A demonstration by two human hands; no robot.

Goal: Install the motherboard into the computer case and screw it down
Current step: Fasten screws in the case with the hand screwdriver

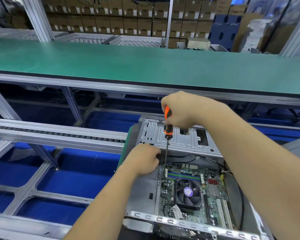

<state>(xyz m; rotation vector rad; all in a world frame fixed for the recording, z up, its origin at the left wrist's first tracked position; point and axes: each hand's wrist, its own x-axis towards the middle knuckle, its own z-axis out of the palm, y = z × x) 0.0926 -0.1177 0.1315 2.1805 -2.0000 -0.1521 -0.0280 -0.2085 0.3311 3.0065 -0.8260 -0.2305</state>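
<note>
Two hands work low right under a green bench (145,66): right hand (182,110) grips the screwdriver (168,125), left hand (144,160) curled, its hold hidden.

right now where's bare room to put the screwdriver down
The green bench top beyond the case is bare along its whole width. Inside the case it is crowded: motherboard, fan, cables, both hands. Left of the case are only open frame rails.
</note>
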